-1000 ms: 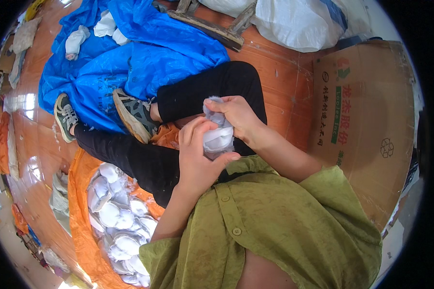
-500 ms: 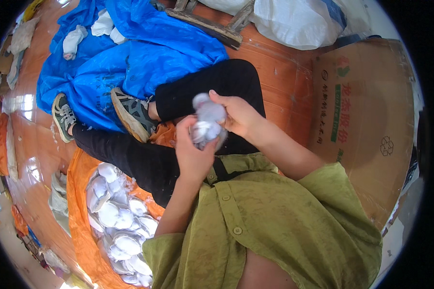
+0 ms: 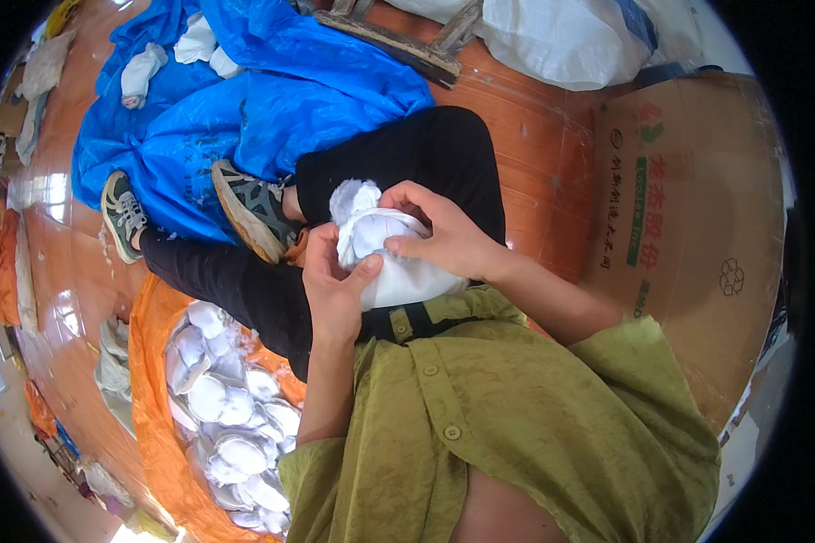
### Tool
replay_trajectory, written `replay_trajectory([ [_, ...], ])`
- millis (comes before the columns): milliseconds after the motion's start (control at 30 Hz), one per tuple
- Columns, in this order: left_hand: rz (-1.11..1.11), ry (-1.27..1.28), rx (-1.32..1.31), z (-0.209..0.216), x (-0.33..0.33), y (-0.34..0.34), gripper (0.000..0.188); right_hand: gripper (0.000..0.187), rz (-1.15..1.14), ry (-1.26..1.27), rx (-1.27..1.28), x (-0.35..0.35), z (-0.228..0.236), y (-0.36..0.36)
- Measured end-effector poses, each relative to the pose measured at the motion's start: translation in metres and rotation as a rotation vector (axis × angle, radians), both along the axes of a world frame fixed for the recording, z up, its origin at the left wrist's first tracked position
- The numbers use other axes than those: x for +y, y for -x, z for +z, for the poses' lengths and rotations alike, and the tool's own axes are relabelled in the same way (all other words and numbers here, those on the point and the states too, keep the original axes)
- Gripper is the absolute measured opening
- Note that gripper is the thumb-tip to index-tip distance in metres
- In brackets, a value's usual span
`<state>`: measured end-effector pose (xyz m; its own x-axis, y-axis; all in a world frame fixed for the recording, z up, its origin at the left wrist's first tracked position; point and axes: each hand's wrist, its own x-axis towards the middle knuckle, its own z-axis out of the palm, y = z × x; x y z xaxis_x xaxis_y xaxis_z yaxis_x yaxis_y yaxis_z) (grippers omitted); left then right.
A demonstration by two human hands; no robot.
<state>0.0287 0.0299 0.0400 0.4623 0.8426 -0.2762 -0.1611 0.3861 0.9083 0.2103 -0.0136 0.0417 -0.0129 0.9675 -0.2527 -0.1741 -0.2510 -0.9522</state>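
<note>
Whereas it looked smaller earlier, the white bundle (image 3: 407,284) now spreads wider. Left hand (image 3: 330,271) pinches its left edge, right hand (image 3: 451,237) its upper right.

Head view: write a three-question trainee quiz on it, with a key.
1. Short answer: which hands touch the white cloth bundle?
2. Multiple choice: the pile of round white pads lies on: a) a wooden stool; b) orange plastic sheeting; c) blue plastic sheeting.
3. True or false: the cardboard box stands to the person's right.

Key:
1. Both, the left hand and the right hand.
2. b
3. True
</note>
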Motion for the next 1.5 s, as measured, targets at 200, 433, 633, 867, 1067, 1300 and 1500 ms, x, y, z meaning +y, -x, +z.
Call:
replay_trajectory([
  [200,-0.087,0.180,-0.056,0.020,0.003,0.006,0.051,0.038,-0.005,0.092,0.140,0.000,0.011,0.001],
  [433,-0.028,0.027,0.132,0.011,-0.006,-0.008,0.038,0.030,-0.084,-0.086,-0.279,-0.002,0.001,0.012],
  [633,0.008,0.199,0.002,-0.005,-0.005,-0.019,0.033,0.028,-0.212,-0.103,-0.537,-0.008,0.005,0.020],
  [867,0.024,0.301,0.019,0.011,0.003,-0.013,0.034,0.028,-0.209,-0.166,-0.532,-0.006,0.005,0.023],
  [1067,0.128,0.133,0.096,-0.009,-0.004,-0.026,0.029,0.025,-0.182,-0.129,-0.688,-0.007,0.017,0.027],
  [1300,0.165,0.048,0.171,-0.048,-0.002,-0.041,0.032,0.025,-0.197,-0.315,-0.946,-0.011,0.006,0.038],
  [1500,0.363,0.133,-0.042,-0.030,0.003,-0.037,0.040,0.036,-0.237,-0.004,-0.330,-0.010,0.017,0.012],
])
